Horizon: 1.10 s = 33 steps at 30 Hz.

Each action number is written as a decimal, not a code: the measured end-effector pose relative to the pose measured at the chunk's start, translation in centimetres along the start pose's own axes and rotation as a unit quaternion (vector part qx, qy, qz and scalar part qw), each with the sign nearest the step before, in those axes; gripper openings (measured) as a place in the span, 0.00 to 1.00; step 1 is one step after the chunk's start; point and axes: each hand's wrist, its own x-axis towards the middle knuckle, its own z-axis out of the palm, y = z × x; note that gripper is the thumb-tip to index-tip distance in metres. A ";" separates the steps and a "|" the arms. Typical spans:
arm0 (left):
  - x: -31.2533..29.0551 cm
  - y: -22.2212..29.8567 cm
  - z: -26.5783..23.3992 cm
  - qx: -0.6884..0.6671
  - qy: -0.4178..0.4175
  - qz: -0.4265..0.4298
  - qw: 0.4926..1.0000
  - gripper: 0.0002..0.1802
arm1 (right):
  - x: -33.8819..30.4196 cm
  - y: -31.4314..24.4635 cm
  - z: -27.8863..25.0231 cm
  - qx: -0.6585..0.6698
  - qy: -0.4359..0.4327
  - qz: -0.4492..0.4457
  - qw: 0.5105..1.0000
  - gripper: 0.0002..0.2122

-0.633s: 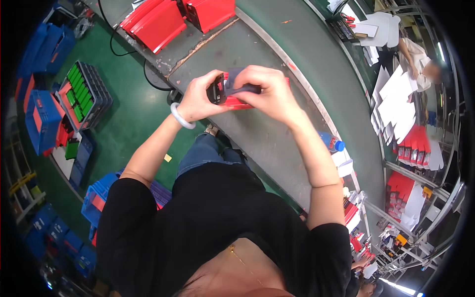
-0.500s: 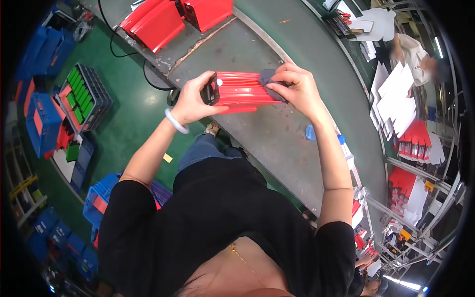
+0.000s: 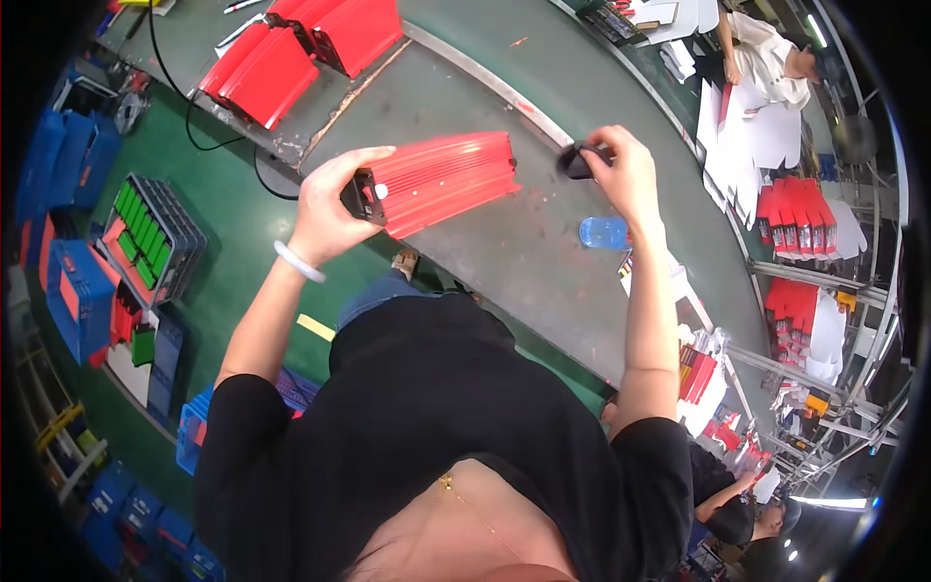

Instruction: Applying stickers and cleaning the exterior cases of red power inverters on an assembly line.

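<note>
Watching from beside the bench [image 3: 543, 291], I'd judge the job partway along: the red ribbed housing [image 3: 448, 184] is in hand, and the dark cloth [image 3: 574, 161] stands apart from it, touching only the fingers that hold it. Whether the surface is finished or needs more, I can't tell from here, nor whether the other red units [image 3: 272, 82] standing farther up the bench are done. The left hand [image 3: 330, 204] spans the housing's black end, thumb on one side and fingers on the other; the right hand [image 3: 626, 175] has its thumb and fingers pinched together on the cloth. The housing sits slantwise over the bench's near edge (it's a bit blurred, so I can't say whether any corner touches the top). It looks long and glossy, with straight grooves running lengthwise and a round white spot near the black end.
</note>
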 end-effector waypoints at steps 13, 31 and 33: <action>1.9 2.0 0.6 0.093 0.059 0.137 0.984 0.24 | -1.6 -10.3 5.2 0.092 0.272 -0.040 0.957 0.08; 3.3 3.0 -1.4 0.079 0.093 0.187 0.975 0.27 | -4.2 -2.9 -0.8 0.279 0.215 0.164 0.922 0.05; 3.6 3.4 -1.2 0.099 0.087 0.198 0.971 0.28 | -3.8 -4.3 -1.3 0.336 0.277 0.100 0.894 0.04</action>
